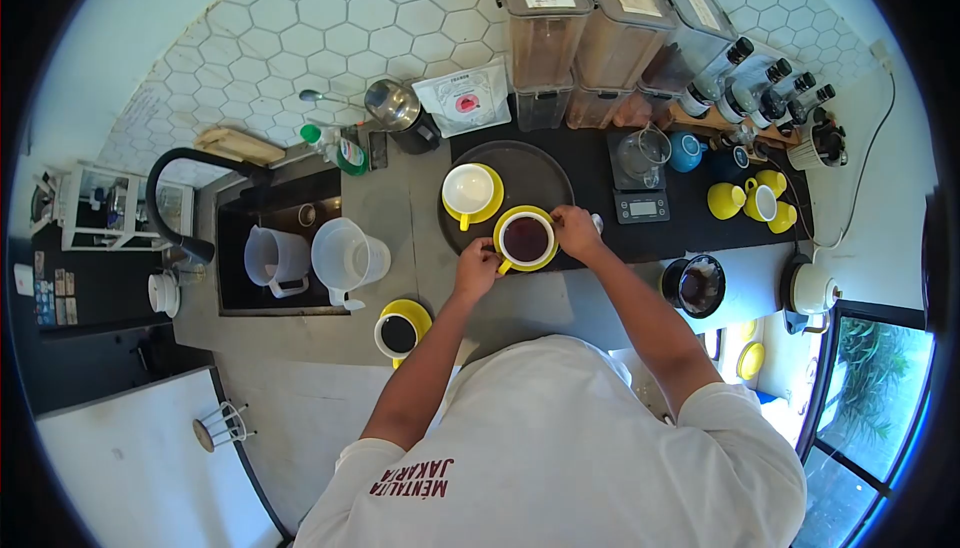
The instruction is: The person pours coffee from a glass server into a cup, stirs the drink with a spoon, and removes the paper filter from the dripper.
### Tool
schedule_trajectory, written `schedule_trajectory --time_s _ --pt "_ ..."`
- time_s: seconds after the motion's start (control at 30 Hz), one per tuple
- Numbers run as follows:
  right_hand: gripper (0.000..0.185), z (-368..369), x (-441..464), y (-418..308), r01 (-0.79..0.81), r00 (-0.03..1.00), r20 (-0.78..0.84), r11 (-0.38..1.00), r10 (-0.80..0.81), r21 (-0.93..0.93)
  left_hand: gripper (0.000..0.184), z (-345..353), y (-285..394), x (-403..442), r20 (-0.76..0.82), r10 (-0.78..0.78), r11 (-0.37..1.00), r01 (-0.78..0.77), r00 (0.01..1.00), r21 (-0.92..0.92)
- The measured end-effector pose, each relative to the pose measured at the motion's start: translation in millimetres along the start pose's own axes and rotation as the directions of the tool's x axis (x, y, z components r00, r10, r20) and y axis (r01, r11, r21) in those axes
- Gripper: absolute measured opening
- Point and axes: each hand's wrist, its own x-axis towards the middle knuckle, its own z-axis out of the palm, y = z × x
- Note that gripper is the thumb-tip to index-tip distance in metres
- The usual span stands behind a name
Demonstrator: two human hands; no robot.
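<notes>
A yellow cup (527,239) of dark coffee stands on a yellow saucer (530,210) at the front right of a round dark tray (550,173). My left hand (479,267) is closed at the saucer's left edge, close to the cup handle; whether it also touches the handle I cannot tell. On the opposite side, the fingers of my right hand (576,232) pinch the saucer's right rim. Behind, on the tray, sits another yellow cup (467,190), white inside, on its own saucer. A third cup with dark liquid (397,334) rests on a saucer at the counter's front edge.
Two plastic pitchers (276,261) (348,256) stand at the sink (235,298) on the left. A scale (641,206) bears a glass server (642,155). Several yellow cups (725,201), a dripper (694,286) and a kettle (812,289) are to the right. Storage bins (545,33) line the wall.
</notes>
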Motion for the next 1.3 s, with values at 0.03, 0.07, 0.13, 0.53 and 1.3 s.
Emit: schedule_trajectory --time_s 0.03,0.07,0.13,0.53,1.3 --pt "0.016 0 -4 -3 0.007 1.000 -0.010 1.000 -0.007 0.022 0.033 -1 3 -7 -0.009 -0.003 1.000 0.003 1.000 -0.007" --pt "0.016 0 -9 -6 0.014 1.000 -0.017 0.999 -0.014 0.043 0.033 -3 4 -14 -0.014 0.007 1.000 -0.007 1.000 -0.011" --pt "0.017 4 -16 -7 0.063 0.998 -0.006 0.996 -0.063 0.058 0.032 -7 5 -30 -0.034 0.009 1.000 -0.010 0.999 -0.026" --pt "0.015 46 -78 -40 0.133 0.981 0.132 0.989 -0.141 0.069 0.026 -23 -55 -128 -0.210 0.089 0.992 -0.106 0.974 -0.074" --pt "0.018 132 -92 -47 0.183 0.957 0.235 0.982 -0.169 -0.039 0.028 -56 -141 -149 -0.311 0.041 0.986 -0.089 0.950 -0.142"
